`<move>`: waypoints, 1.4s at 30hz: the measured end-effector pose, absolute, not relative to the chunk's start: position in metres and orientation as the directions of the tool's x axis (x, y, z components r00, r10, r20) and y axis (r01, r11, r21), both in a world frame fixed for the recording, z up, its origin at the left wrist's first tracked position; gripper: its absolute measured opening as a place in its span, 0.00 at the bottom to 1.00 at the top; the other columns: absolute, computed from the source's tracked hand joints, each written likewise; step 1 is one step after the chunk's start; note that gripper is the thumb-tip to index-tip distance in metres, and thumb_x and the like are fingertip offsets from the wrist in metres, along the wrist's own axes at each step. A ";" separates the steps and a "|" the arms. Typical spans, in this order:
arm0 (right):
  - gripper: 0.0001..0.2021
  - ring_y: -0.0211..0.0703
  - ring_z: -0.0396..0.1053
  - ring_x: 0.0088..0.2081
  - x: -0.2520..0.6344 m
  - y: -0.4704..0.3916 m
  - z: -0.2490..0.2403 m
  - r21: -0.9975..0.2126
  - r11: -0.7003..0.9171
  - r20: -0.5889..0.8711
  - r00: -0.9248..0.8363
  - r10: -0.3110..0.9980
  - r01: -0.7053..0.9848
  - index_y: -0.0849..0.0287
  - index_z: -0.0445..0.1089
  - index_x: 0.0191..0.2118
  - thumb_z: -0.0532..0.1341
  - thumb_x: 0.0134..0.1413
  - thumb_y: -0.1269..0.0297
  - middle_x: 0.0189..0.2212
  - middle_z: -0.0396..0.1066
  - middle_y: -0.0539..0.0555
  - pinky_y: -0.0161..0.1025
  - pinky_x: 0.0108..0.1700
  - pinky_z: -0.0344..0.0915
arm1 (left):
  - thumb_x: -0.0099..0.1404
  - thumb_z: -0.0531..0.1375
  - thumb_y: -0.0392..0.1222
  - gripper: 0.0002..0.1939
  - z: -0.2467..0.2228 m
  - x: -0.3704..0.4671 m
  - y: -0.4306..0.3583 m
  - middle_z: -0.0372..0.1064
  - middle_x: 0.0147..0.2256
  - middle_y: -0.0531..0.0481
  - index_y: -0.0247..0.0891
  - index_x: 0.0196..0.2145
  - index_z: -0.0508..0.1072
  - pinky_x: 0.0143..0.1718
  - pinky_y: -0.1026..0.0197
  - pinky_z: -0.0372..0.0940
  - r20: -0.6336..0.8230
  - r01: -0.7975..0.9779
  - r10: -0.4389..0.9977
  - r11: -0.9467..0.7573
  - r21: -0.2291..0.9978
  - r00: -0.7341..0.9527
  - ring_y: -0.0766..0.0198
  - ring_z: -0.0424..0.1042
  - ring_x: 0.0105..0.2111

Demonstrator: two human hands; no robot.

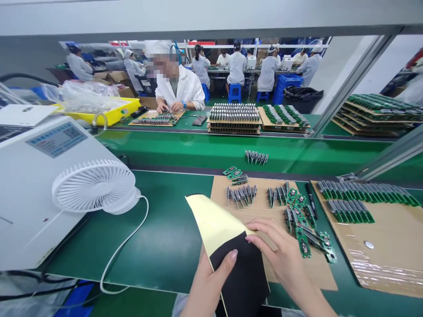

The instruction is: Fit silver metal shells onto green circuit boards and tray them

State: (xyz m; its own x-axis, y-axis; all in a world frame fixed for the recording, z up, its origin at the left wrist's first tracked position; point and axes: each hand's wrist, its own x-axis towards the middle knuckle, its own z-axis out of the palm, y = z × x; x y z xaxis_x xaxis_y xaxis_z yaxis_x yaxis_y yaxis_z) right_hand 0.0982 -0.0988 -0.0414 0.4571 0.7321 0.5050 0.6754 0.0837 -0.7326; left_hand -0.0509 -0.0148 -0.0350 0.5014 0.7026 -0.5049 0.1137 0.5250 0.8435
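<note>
Peeling, by the look of it: black sheet [246, 273] with pale yellow backing [214, 220], up in both hands at the near side of the green worktop [165, 246].
Left hand [206, 284]: clamped on the sheet's left edge, thumb flat on the black face. Good anchor; keep firm without creasing.
Right hand [280, 248]: thumb and fingers pinched together at the yellow-black border, near the left one. Best to pull low and slow, not straight up.
Yellow backing: angled up toward the far side (can't tell whether peeled loose or just folded over with the sheet). Worth checking before any tugging.
Circuit boards [303, 246]: loose on the cardboard [317, 275], just beyond the right hand. Mind the knuckles, avoid sweeping any off.
White fan [99, 187]: off to the left, well apart. Maybe aim elsewhere to prevent flapping.
</note>
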 end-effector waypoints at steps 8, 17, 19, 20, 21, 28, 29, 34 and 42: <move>0.08 0.43 0.74 0.39 0.103 -0.100 -0.041 -0.655 0.111 0.537 0.357 0.764 0.747 0.54 0.73 0.45 0.61 0.61 0.70 0.37 0.76 0.52 0.38 0.41 0.71 | 0.54 0.67 0.57 0.29 -0.017 -0.044 -0.017 0.75 0.49 0.45 0.39 0.50 0.73 0.61 0.52 0.61 -0.447 0.162 0.764 0.423 0.892 0.466 0.49 0.69 0.55; 0.05 0.40 0.71 0.34 0.109 -0.099 -0.037 -0.566 0.098 0.530 0.270 0.804 0.819 0.54 0.70 0.39 0.64 0.59 0.71 0.32 0.75 0.47 0.42 0.42 0.60 | 0.57 0.64 0.53 0.23 -0.015 -0.044 -0.017 0.73 0.52 0.48 0.43 0.49 0.75 0.64 0.54 0.56 -0.376 0.208 0.789 0.313 0.927 0.486 0.51 0.67 0.56; 0.06 0.40 0.71 0.34 0.108 -0.099 -0.038 -0.562 0.092 0.548 0.286 0.786 0.822 0.53 0.70 0.40 0.64 0.59 0.70 0.32 0.75 0.46 0.43 0.42 0.58 | 0.56 0.64 0.54 0.26 -0.015 -0.043 -0.015 0.74 0.50 0.47 0.42 0.50 0.74 0.64 0.54 0.57 -0.375 0.192 0.785 0.323 0.927 0.493 0.51 0.67 0.57; 0.05 0.41 0.71 0.34 0.107 -0.099 -0.039 -0.564 0.084 0.555 0.302 0.775 0.821 0.53 0.70 0.39 0.64 0.59 0.70 0.32 0.76 0.47 0.43 0.42 0.58 | 0.56 0.65 0.54 0.27 -0.015 -0.043 -0.014 0.75 0.49 0.47 0.42 0.51 0.73 0.64 0.54 0.57 -0.375 0.181 0.782 0.329 0.927 0.497 0.51 0.67 0.57; 0.04 0.42 0.71 0.34 0.106 -0.099 -0.040 -0.572 0.074 0.560 0.323 0.763 0.817 0.53 0.71 0.39 0.64 0.59 0.69 0.32 0.76 0.47 0.44 0.42 0.58 | 0.56 0.65 0.54 0.27 -0.015 -0.042 -0.014 0.76 0.47 0.47 0.41 0.52 0.73 0.63 0.54 0.58 -0.376 0.173 0.782 0.336 0.926 0.498 0.51 0.67 0.57; 0.07 0.42 0.73 0.36 0.104 -0.103 -0.043 -0.593 0.070 0.586 0.370 0.721 0.802 0.51 0.72 0.36 0.62 0.60 0.72 0.33 0.78 0.46 0.44 0.44 0.55 | 0.53 0.67 0.54 0.26 -0.018 -0.040 -0.012 0.77 0.45 0.47 0.41 0.48 0.74 0.62 0.53 0.60 -0.409 0.146 0.778 0.389 0.910 0.477 0.50 0.69 0.56; 0.07 0.42 0.73 0.36 0.104 -0.103 -0.043 -0.585 0.068 0.590 0.367 0.719 0.808 0.50 0.72 0.36 0.62 0.60 0.72 0.33 0.78 0.46 0.45 0.44 0.55 | 0.53 0.68 0.54 0.26 -0.018 -0.040 -0.012 0.77 0.45 0.47 0.41 0.48 0.74 0.62 0.53 0.60 -0.414 0.134 0.774 0.402 0.906 0.479 0.50 0.68 0.57; 0.02 0.43 0.74 0.35 0.105 -0.100 -0.042 -0.560 -0.001 0.563 0.382 0.733 0.829 0.52 0.71 0.38 0.61 0.62 0.63 0.33 0.78 0.48 0.45 0.45 0.54 | 0.53 0.68 0.53 0.30 -0.015 -0.040 -0.011 0.77 0.46 0.46 0.42 0.53 0.72 0.61 0.52 0.62 -0.403 0.096 0.755 0.416 0.904 0.518 0.49 0.66 0.59; 0.06 0.43 0.70 0.38 0.114 -0.100 -0.038 -0.477 0.024 0.534 0.267 0.802 0.879 0.53 0.69 0.34 0.59 0.64 0.61 0.37 0.73 0.50 0.43 0.43 0.54 | 0.61 0.61 0.56 0.26 -0.012 -0.044 -0.001 0.68 0.58 0.49 0.46 0.55 0.71 0.63 0.54 0.59 -0.385 0.263 0.613 0.284 0.922 0.690 0.53 0.66 0.59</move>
State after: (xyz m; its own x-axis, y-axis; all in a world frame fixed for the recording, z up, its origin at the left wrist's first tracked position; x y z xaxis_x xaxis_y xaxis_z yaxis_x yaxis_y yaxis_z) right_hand 0.1138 -0.0997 -0.0380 0.2671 0.8023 0.5337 0.8788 0.0244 -0.4766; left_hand -0.0435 -0.0008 -0.0122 0.6896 0.6130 -0.3855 0.2634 0.2835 0.9221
